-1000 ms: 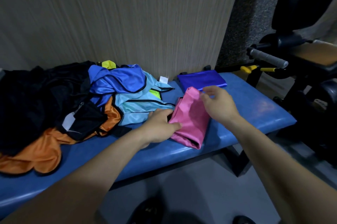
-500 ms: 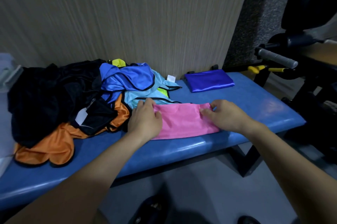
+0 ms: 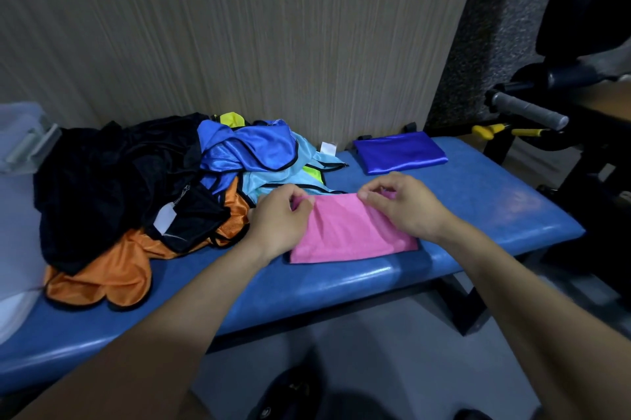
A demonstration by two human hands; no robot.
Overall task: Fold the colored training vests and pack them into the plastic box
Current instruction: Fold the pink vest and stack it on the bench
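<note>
- pink vest point(image 3: 348, 231) lies folded flat on the blue surface point(image 3: 495, 208), near its front edge; long axis runs roughly 9 to 3 o'clock, slightly tilted, right end lower toward the front edge.
- far edge of pink vest sits at 12 o'clock from both wrists; that edge is what the next fold turns on, judged: pull it toward 6 o'clock or fold one end across.
- left hand point(image 3: 278, 221) pinches the vest's far left corner, fingers curled on the fabric.
- right hand point(image 3: 399, 204) pinches the far edge near the right of centre, thumb and fingers bunched on pink cloth.
- both hands about equally near; left covers the 9 o'clock end, right the 3 o'clock half. Near right corner of the vest is free.
- folded royal-blue vest point(image 3: 399, 151) lies at 1 o'clock from the pink one, apart from it, against the wall.
- unfolded heap at 10 o'clock: light-blue vest point(image 3: 276, 177) just beside pink's far edge, orange vest point(image 3: 102, 279), black vest point(image 3: 112, 173).
- plastic box point(image 3: 17, 160) at the far 9 o'clock edge of view, well apart from pink vest; only partly visible.
- versus half a second earlier: hands lay flat pressing the vest's two ends; now both have lifted to pinch the far edge. Vest looks more squared, black trim showing at the near edge.
- view has shifted a little, more of the box shows.
</note>
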